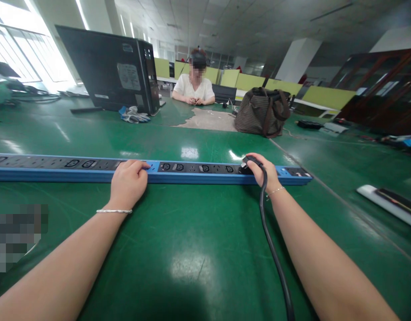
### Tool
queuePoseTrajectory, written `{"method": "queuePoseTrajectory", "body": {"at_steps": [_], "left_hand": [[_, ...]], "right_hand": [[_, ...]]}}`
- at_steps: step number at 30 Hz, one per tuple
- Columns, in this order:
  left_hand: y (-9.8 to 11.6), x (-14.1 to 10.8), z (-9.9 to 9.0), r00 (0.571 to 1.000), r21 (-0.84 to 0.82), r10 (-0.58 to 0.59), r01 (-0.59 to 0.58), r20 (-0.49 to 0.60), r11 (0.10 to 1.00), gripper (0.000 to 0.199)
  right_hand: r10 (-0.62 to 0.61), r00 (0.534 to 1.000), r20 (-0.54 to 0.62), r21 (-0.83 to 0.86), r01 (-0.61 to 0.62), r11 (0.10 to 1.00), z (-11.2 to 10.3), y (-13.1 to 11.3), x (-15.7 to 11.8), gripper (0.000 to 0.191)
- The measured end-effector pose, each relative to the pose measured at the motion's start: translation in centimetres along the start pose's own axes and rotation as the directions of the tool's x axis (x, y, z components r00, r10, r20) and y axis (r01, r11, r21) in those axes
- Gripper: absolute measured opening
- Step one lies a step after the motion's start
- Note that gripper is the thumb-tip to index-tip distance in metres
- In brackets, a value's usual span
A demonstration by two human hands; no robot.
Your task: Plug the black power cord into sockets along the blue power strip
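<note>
A long blue power strip [199, 178] with black socket panels lies across the green table. My left hand [129, 180] rests on the strip left of the middle, its fingers curled over the far side and the thumb at the top face. Near the strip's right end, my right hand [264, 171] is closed round a black plug [251, 160], held just above the sockets with its metal prongs showing at the left. From the plug a thick black cable [270, 240] hangs down toward the bottom edge of the view.
Behind the strip stand a black computer case [108, 71], gloves [134, 115] and a brown bag [262, 111]. A person [194, 87] in white sits across the table [199, 249]. At the right lies a white and black bar [389, 205].
</note>
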State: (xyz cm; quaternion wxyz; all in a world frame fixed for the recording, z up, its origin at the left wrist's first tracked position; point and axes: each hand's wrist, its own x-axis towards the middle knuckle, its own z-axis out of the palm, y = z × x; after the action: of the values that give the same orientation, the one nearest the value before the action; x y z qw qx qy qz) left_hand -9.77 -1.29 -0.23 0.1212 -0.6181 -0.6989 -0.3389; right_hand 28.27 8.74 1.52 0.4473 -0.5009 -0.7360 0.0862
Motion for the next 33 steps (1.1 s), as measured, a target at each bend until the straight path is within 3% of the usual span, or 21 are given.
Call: {"method": "queuePoseTrajectory", "body": {"at_steps": [6, 20, 28, 33], "left_hand": [[0.1, 0.0, -0.2, 0.999, -0.005, -0.003, 0.003, 0.034, 1.000, 0.031], [0.1, 0.0, -0.3, 0.999, -0.002, 0.014, -0.014, 0.033, 1.000, 0.031], [0.1, 0.0, -0.3, 1.000, -0.012, 0.009, -0.008, 0.030, 1.000, 0.030], [0.2, 0.0, -0.4, 1.000, -0.005, -0.003, 0.003, 0.027, 1.000, 0.029]], "right_hand": [[-0.063, 0.997, 0.042, -0.049, 0.065, 0.997, 0.4, 0.8, -0.1, 0.032], [-0.190, 0.969, 0.158, -0.167, 0.216, 0.962, 0.2, 0.0, -0.6, 0.031], [-0.181, 0.978, 0.104, -0.225, 0.200, 0.953, 0.4, -0.5, -1.7, 0.036], [-0.208, 0.968, 0.140, -0.297, 0.242, 0.924, 0.4, -1.2, -2.4, 0.038]]}}
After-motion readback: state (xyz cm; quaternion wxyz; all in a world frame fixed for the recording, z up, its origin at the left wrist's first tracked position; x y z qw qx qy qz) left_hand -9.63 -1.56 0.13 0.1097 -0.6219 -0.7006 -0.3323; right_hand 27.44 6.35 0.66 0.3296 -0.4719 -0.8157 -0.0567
